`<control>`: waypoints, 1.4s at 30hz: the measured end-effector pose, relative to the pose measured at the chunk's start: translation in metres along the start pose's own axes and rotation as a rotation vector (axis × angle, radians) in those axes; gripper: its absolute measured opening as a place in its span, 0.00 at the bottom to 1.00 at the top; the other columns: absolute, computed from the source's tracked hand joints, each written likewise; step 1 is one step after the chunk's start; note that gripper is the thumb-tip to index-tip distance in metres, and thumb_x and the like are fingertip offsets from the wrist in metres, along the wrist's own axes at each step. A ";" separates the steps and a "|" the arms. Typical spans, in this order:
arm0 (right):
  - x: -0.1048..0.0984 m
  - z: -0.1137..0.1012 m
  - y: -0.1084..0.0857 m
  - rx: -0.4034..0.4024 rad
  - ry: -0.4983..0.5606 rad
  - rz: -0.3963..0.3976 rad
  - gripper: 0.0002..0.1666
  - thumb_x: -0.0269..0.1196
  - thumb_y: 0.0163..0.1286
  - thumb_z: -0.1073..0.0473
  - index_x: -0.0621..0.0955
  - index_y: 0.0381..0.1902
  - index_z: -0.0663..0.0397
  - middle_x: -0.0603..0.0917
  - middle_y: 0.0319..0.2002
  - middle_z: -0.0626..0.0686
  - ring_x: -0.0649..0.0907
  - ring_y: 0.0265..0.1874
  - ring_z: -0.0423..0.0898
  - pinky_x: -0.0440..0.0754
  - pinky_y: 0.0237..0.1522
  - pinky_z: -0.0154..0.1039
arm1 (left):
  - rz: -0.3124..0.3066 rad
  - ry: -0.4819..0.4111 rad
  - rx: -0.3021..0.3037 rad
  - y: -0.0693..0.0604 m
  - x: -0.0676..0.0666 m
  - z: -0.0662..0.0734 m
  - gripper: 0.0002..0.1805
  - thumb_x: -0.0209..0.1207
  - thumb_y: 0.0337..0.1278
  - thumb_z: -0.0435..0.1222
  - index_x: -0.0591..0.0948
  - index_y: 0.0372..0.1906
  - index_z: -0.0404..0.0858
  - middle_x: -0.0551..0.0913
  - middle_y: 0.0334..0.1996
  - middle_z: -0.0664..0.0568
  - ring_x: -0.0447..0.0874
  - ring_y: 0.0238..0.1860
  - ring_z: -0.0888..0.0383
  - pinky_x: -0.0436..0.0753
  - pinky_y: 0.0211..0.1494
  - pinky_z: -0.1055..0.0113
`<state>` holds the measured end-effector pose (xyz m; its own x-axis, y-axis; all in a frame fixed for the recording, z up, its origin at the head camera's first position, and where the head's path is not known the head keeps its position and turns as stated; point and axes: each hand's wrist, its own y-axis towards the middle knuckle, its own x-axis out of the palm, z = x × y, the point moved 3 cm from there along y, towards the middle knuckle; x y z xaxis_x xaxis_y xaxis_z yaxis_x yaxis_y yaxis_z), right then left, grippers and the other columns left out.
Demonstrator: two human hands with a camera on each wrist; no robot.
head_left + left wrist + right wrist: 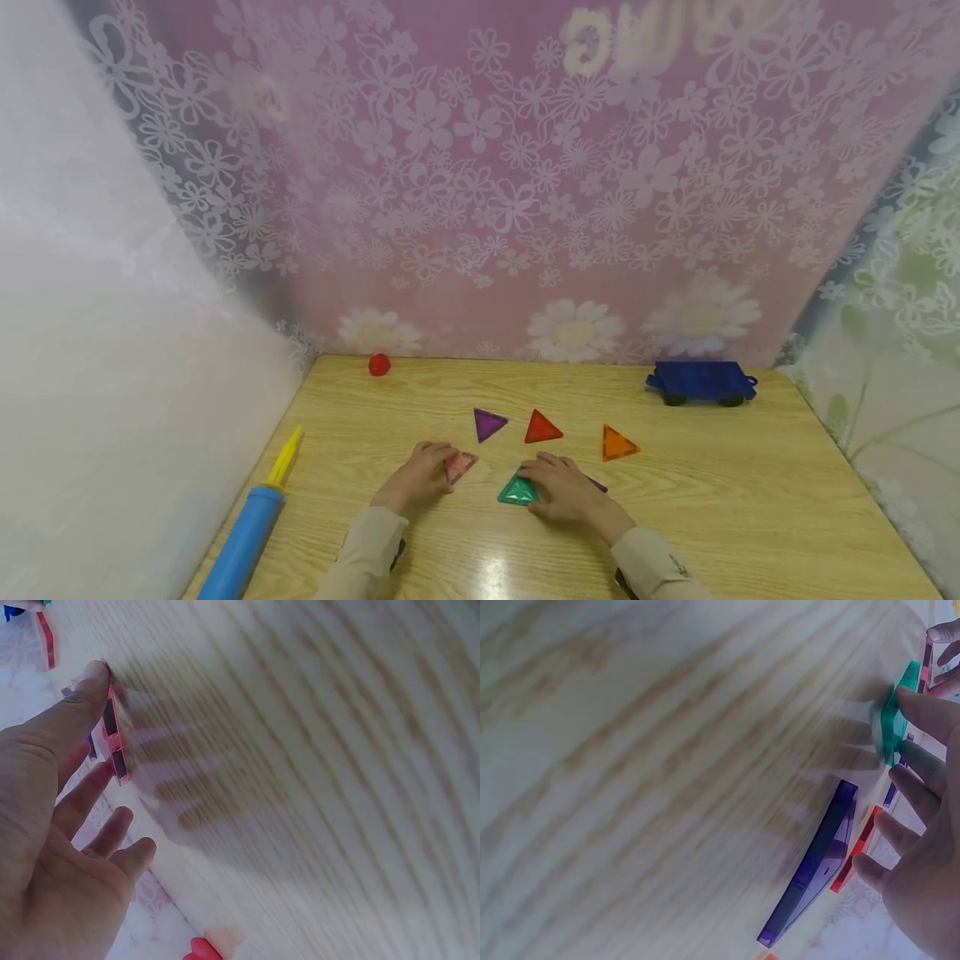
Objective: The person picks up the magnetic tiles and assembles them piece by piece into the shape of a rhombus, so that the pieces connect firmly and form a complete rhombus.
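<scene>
Thumb and index finger of my left hand (420, 479) pinch a pink triangular magnetic tile (462, 465) at the table surface; the left wrist view shows the tile's edge (114, 739) between them. To its right, my right hand (564, 492) holds a green triangular tile (516, 491) between thumb and fingers, its other fingers spread. A purple tile (808, 870) lies beneath that hand, mostly hidden in the head view. Beyond the hands lie another purple triangle (489, 424), a red triangle (542, 427) and an orange triangle (618, 444).
On the left side of the wooden table (750, 500) lies a blue pump (243, 542) with a yellow nozzle. A small red object (379, 364) sits at the back left, and a blue wheeled toy wagon (702, 382) at the back right. Flower-patterned cloth hangs behind.
</scene>
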<state>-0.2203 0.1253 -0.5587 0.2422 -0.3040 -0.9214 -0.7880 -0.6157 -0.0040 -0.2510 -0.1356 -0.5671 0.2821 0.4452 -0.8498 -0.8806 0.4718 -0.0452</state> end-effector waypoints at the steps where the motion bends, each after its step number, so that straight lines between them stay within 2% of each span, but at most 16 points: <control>1: 0.000 0.000 0.000 0.002 -0.002 -0.002 0.29 0.65 0.62 0.52 0.76 0.60 0.55 0.74 0.62 0.56 0.66 0.65 0.61 0.63 0.61 0.65 | -0.004 0.010 0.002 -0.001 0.000 0.000 0.29 0.66 0.53 0.35 0.73 0.63 0.37 0.71 0.63 0.44 0.63 0.65 0.44 0.69 0.65 0.49; 3: 0.001 0.001 -0.001 0.003 -0.005 -0.004 0.29 0.65 0.62 0.51 0.76 0.60 0.54 0.74 0.62 0.55 0.66 0.66 0.61 0.62 0.62 0.65 | -0.006 0.024 0.013 -0.002 0.000 0.002 0.30 0.67 0.52 0.36 0.73 0.62 0.36 0.71 0.63 0.43 0.64 0.64 0.44 0.69 0.65 0.48; 10: 0.002 -0.002 -0.008 -0.011 -0.001 0.013 0.29 0.66 0.61 0.50 0.76 0.59 0.54 0.75 0.61 0.56 0.67 0.65 0.62 0.63 0.61 0.65 | 0.008 -0.046 0.000 -0.013 0.002 0.009 0.28 0.63 0.54 0.33 0.73 0.63 0.36 0.72 0.63 0.45 0.63 0.65 0.45 0.69 0.65 0.48; 20: 0.003 -0.004 -0.018 -0.015 0.016 0.004 0.29 0.65 0.62 0.51 0.76 0.59 0.55 0.75 0.61 0.56 0.66 0.65 0.62 0.61 0.63 0.67 | 0.008 0.005 0.076 -0.023 0.012 0.019 0.29 0.67 0.49 0.35 0.75 0.60 0.34 0.72 0.62 0.41 0.65 0.63 0.40 0.70 0.63 0.46; 27: 0.006 -0.007 -0.026 -0.029 0.029 0.024 0.29 0.65 0.61 0.51 0.76 0.59 0.56 0.75 0.60 0.56 0.66 0.65 0.63 0.60 0.65 0.63 | 0.003 -0.032 0.045 -0.032 0.019 0.022 0.30 0.66 0.51 0.38 0.74 0.61 0.37 0.71 0.63 0.44 0.64 0.64 0.44 0.69 0.65 0.47; 35: 0.011 -0.011 -0.033 -0.036 0.030 0.046 0.29 0.65 0.60 0.50 0.77 0.58 0.54 0.76 0.60 0.55 0.69 0.63 0.61 0.66 0.60 0.64 | -0.007 -0.048 0.041 -0.040 0.023 0.027 0.30 0.65 0.53 0.40 0.73 0.63 0.38 0.70 0.64 0.46 0.63 0.65 0.46 0.67 0.66 0.48; 42: 0.011 -0.012 -0.036 -0.067 0.005 0.075 0.30 0.65 0.60 0.49 0.76 0.58 0.56 0.77 0.58 0.55 0.71 0.62 0.60 0.69 0.59 0.61 | -0.001 -0.018 0.070 -0.039 0.023 0.028 0.31 0.66 0.52 0.41 0.73 0.62 0.38 0.70 0.64 0.47 0.63 0.65 0.47 0.68 0.66 0.50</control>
<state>-0.1828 0.1354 -0.5638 0.1871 -0.3547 -0.9161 -0.7643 -0.6384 0.0911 -0.1992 -0.1226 -0.5699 0.2902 0.4581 -0.8402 -0.8516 0.5242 -0.0084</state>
